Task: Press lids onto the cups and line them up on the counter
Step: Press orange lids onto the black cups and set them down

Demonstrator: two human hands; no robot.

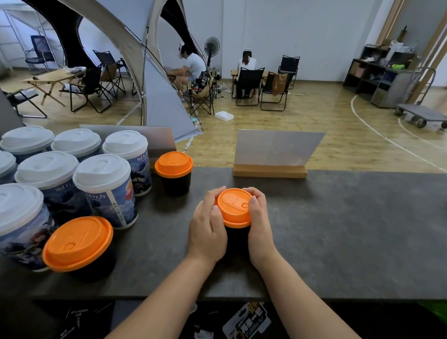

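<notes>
A black cup [236, 239] with an orange lid [235, 206] stands in the middle of the dark grey counter [354, 237]. My left hand [209, 231] wraps its left side, thumb on the lid's rim. My right hand [259, 225] wraps its right side, thumb on the lid's right edge. Two more black cups with orange lids stand to the left: one far [174, 172], one near [80, 248]. Several tall printed cups with white lids [101, 190] are grouped at the far left.
A clear sign in a wooden base [270, 171] stands at the counter's far edge, right of centre. Another sign panel [157, 139] is behind the white-lidded cups. Beyond the counter are a wooden floor, a tent, folding chairs and two seated people.
</notes>
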